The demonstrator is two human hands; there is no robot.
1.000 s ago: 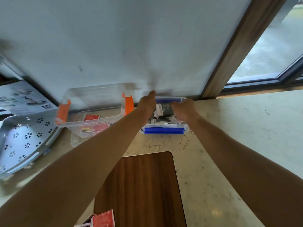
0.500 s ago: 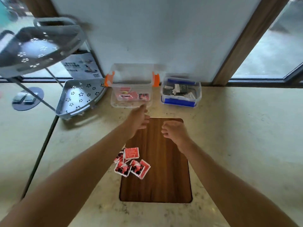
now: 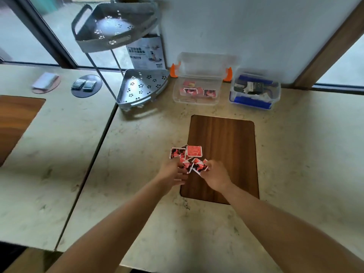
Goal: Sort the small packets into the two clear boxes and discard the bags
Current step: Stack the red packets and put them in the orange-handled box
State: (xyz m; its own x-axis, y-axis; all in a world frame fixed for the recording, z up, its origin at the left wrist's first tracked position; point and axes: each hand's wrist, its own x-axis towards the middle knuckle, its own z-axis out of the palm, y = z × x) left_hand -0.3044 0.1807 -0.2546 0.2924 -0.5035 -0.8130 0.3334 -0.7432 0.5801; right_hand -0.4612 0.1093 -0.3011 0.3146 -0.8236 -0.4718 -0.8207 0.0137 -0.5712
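Several red packets (image 3: 194,151) lie in a loose pile at the left edge of the wooden board (image 3: 228,146). My left hand (image 3: 172,173) reaches into the pile's near side, thumb and curled fingers around a red packet (image 3: 185,164). My right hand (image 3: 216,175) pinches another red packet (image 3: 199,166) at the pile's right side. By the wall stands an open clear box with orange clips (image 3: 197,101) holding several red packets. Right of it, a clear box with blue clips (image 3: 275,95) holds dark packets.
A grey two-tier corner rack (image 3: 141,89) stands left of the boxes, with a printed carton (image 3: 146,54) behind it. On the neighbouring table to the left, two dark packets (image 3: 83,85) lie on a round coaster and a white item (image 3: 45,81) on another.
Both hands drew back from the blue-clip box to the near edge of the board and now hold red packets from the pile. The view tilted down and back.
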